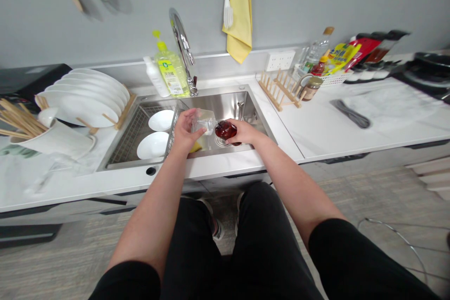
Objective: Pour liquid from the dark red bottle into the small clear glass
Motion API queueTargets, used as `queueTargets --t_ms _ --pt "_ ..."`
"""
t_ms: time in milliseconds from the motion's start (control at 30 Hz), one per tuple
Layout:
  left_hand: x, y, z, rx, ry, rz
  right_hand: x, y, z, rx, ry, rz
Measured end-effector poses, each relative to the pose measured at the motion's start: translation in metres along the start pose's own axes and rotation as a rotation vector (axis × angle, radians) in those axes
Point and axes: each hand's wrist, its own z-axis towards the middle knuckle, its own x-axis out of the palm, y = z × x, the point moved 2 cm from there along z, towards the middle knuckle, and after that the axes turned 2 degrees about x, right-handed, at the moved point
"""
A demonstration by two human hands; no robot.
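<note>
Over the stainless steel sink [207, 101], my left hand [184, 132] is closed around a clear, angular cup [205, 122]. My right hand [244, 132] grips a dark red-brown glass bottle [224, 130] that lies tilted on its side, its narrow end pointing at the cup's opening. Whether liquid is flowing between them is too small to tell. Below my left hand, part of something yellow [195, 147] shows in the basin. Two white bowls [153, 145] sit in the wire basket [133, 127] on the sink's left side.
A chrome faucet [181, 37] rises behind the sink beside a yellow-green soap bottle [171, 72]. White plates [84, 96] stand racked at left, near a utensil holder [58, 139]. A wooden rack [281, 89], jar [312, 88] and seasoning bottles occupy the right counter.
</note>
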Motion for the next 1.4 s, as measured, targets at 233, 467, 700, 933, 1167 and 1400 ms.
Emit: queueTargets --t_ms 233,467,700,933,1167,1400 --pt "0.0 -0.003 0.001 -0.028 -0.007 -0.03 0.0 0.0 0.0 -0.024 -0.013 -0.011" --pt "0.001 -0.006 0.005 -0.035 0.001 -0.021 0.0 0.0 -0.001 -0.015 -0.008 0.008" --pt "0.001 -0.009 0.008 -0.029 0.001 -0.024 -0.001 0.005 -0.003 -0.02 -0.001 0.034" --pt "0.002 -0.011 0.008 -0.019 -0.009 0.001 -0.001 0.003 -0.003 -0.004 -0.005 0.061" --pt "0.001 -0.011 0.011 -0.031 -0.009 0.006 0.0 -0.001 0.0 -0.011 0.001 0.065" --pt "0.001 -0.016 0.015 -0.035 0.018 -0.012 -0.001 0.001 0.001 -0.045 -0.021 0.018"
